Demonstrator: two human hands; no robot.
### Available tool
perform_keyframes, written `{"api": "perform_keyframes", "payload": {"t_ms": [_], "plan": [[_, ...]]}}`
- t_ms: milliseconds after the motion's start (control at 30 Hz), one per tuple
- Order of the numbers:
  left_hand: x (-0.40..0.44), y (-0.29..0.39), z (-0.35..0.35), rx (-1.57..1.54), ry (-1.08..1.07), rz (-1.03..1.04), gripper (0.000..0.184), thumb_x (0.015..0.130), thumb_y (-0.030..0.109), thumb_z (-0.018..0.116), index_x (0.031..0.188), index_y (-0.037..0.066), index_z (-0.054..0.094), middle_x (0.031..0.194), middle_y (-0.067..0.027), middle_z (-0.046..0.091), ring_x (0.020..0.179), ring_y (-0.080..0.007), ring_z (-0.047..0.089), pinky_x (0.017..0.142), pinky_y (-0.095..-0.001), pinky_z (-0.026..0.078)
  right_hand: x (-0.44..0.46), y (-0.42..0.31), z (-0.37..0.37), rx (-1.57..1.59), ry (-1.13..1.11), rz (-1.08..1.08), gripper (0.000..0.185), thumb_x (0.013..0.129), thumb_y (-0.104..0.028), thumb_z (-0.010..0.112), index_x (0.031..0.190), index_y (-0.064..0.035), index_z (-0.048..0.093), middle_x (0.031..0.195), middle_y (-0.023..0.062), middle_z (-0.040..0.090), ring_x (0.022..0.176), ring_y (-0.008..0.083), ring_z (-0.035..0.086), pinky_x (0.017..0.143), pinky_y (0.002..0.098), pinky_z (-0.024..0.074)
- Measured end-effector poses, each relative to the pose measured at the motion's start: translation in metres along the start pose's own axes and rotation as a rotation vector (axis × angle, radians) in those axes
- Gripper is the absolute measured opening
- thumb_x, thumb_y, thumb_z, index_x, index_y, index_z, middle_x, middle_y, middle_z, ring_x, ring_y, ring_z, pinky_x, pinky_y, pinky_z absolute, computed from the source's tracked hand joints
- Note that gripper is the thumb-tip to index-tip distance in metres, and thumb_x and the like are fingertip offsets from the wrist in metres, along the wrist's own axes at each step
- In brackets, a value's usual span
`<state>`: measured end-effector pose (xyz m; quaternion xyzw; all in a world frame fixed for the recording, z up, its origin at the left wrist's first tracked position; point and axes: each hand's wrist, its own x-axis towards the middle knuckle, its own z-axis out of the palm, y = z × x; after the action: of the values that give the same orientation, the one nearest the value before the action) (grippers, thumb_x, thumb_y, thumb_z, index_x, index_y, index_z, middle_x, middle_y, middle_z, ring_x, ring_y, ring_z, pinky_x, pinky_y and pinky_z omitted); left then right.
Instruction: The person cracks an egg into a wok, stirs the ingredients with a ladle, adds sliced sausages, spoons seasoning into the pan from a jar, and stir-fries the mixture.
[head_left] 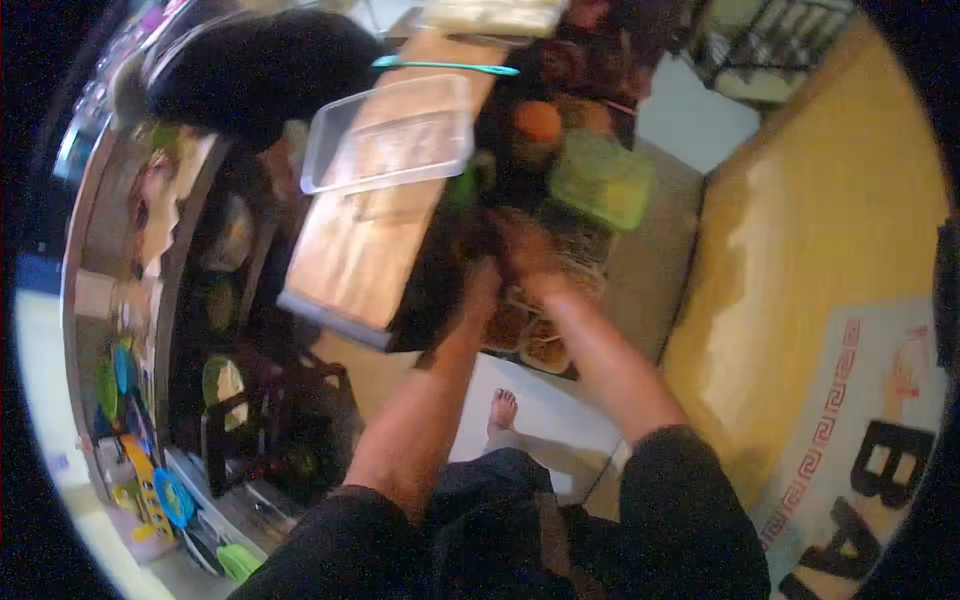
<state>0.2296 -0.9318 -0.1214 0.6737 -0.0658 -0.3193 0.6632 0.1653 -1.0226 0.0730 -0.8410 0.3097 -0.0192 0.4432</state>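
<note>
Both my arms reach forward and my hands meet close together, low over a dark area crowded with food containers. My left hand (478, 245) is in shadow and smeared by motion. Beside it, my right hand (528, 255) is also blurred; what either one holds, if anything, is hidden. Just right of them is a translucent yellow-green container (600, 180). An orange round thing (537, 122) lies beyond my hands. Under my right forearm sits a small tub of brownish food (545, 345). A green item (470, 180), too blurred to name, is near my left hand.
A wooden surface (365, 240) at left carries a clear plastic box or lid (390, 135) and a thin teal utensil (445, 67). Dark shelving (190, 260) stands farther left. A yellow wall (820, 200) with a lettered sign (860, 440) is at right. My bare foot (503, 410) rests on white floor.
</note>
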Motion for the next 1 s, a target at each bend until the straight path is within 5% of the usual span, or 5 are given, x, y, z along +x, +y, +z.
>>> {"api": "perform_keyframes", "payload": {"t_ms": [67, 100, 133, 500, 1000], "plan": [[-0.116, 0.178, 0.016, 0.904, -0.449, -0.221, 0.027, 0.085, 0.009, 0.052, 0.110, 0.001, 0.059, 0.108, -0.0214, 0.061, 0.098, -0.0362, 0.059, 0.086, -0.0445, 0.047, -0.034, 0.016, 0.007, -0.065, 0.286, -0.057, 0.036, 0.086, -0.019, 0.053, 0.117, -0.0014, 0.055, 0.118, 0.0226, 0.055, 0.110, 0.0368, 0.052, 0.094, 0.0426, 0.0423], [-0.109, 0.117, 0.014, 0.199, -0.143, -0.561, 0.032, 0.088, 0.029, 0.048, 0.096, 0.003, 0.065, 0.093, -0.0138, 0.066, 0.080, -0.0273, 0.061, 0.075, -0.0424, 0.049, -0.050, 0.026, -0.001, -0.462, 0.242, -0.350, 0.037, 0.081, -0.020, 0.058, 0.113, -0.0023, 0.057, 0.112, 0.0222, 0.056, 0.104, 0.0365, 0.053, 0.089, 0.0444, 0.0425], [-0.134, 0.131, 0.007, 0.459, -0.298, -0.089, 0.032, 0.086, 0.028, 0.053, 0.104, 0.002, 0.061, 0.094, -0.0159, 0.064, 0.082, -0.0253, 0.060, 0.075, -0.0403, 0.050, -0.078, -0.016, -0.021, -0.309, 0.041, -0.026, 0.029, 0.085, -0.026, 0.053, 0.105, -0.0061, 0.059, 0.106, 0.0181, 0.058, 0.096, 0.0360, 0.055, 0.082, 0.0432, 0.0458], [-0.298, 0.232, -0.202, -0.244, -0.067, -0.269, 0.035, 0.086, 0.013, 0.058, 0.113, 0.006, 0.038, 0.078, -0.0090, 0.056, 0.061, -0.0142, 0.055, 0.049, -0.0340, 0.052, -0.208, -0.189, 0.111, -0.327, -0.023, -0.596, 0.033, 0.082, -0.015, 0.060, 0.112, -0.0060, 0.055, 0.100, 0.0164, 0.051, 0.094, 0.0339, 0.052, 0.081, 0.0420, 0.0436], [-0.246, 0.359, -0.642, -0.462, 0.782, 0.154, 0.039, 0.074, -0.008, 0.052, 0.108, 0.005, 0.042, 0.097, -0.0130, 0.055, 0.082, -0.0215, 0.058, 0.065, -0.0380, 0.054, -0.066, -0.574, 0.454, -0.065, -0.392, -1.477, 0.029, 0.079, -0.016, 0.061, 0.108, -0.0079, 0.060, 0.090, 0.0153, 0.058, 0.082, 0.0332, 0.058, 0.071, 0.0402, 0.0489]]}}
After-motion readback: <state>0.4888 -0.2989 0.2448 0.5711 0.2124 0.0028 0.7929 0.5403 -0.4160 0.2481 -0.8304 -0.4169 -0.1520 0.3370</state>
